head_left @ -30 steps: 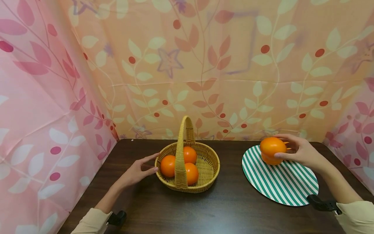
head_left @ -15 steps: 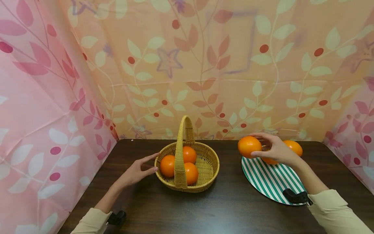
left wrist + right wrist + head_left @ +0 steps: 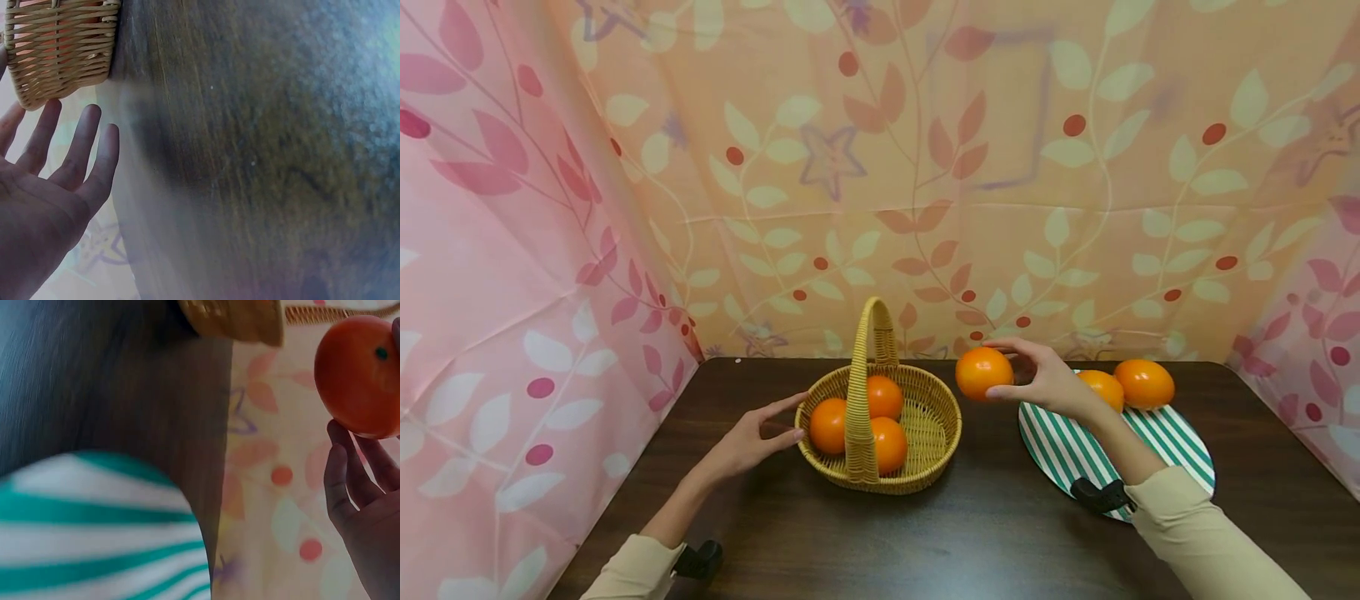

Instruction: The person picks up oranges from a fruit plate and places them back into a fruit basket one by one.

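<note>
Your right hand pinched an orange between thumb and fingertips, raised off the table, just beside the basket. A drop was judged the main risk, from fingertip hold on smooth, round skin; carried low, it could have struck the rim. Your right forearm slanted over the striped mat. Your left hand, fingers extended, touched the basket's side.
</note>
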Action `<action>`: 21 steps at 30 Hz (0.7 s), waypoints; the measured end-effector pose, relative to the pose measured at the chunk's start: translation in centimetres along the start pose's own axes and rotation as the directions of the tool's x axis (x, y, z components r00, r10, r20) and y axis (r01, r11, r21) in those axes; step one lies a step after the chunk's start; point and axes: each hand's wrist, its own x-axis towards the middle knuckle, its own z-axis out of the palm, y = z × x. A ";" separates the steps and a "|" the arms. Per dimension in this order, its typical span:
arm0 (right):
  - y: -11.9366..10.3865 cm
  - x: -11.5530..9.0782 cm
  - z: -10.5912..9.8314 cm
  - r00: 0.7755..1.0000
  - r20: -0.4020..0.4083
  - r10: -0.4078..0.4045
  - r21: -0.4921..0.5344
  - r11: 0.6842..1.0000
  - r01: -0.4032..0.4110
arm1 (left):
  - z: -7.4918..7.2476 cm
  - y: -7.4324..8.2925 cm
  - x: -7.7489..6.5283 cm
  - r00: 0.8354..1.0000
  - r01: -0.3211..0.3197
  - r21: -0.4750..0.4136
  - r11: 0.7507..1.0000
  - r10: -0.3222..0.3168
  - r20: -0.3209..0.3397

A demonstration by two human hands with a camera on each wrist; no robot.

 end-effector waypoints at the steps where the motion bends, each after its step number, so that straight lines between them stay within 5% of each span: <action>1: 0.1 0.3 0.5 1.000 -0.001 -0.006 0.010 1.000 0.006 | 0.0 0.0 0.0 1.000 -0.003 0.001 1.000 0.003 0.001; 12: 0.5 2.0 4.2 0.998 -0.006 -0.054 0.091 0.994 0.055 | 0.0 0.1 -0.1 1.000 0.008 0.010 1.000 -0.008 -0.002; 21: 1.0 2.0 6.3 0.996 0.001 -0.085 0.043 0.995 0.085 | 0.0 0.2 -0.1 1.000 -0.010 0.011 1.000 0.010 -0.006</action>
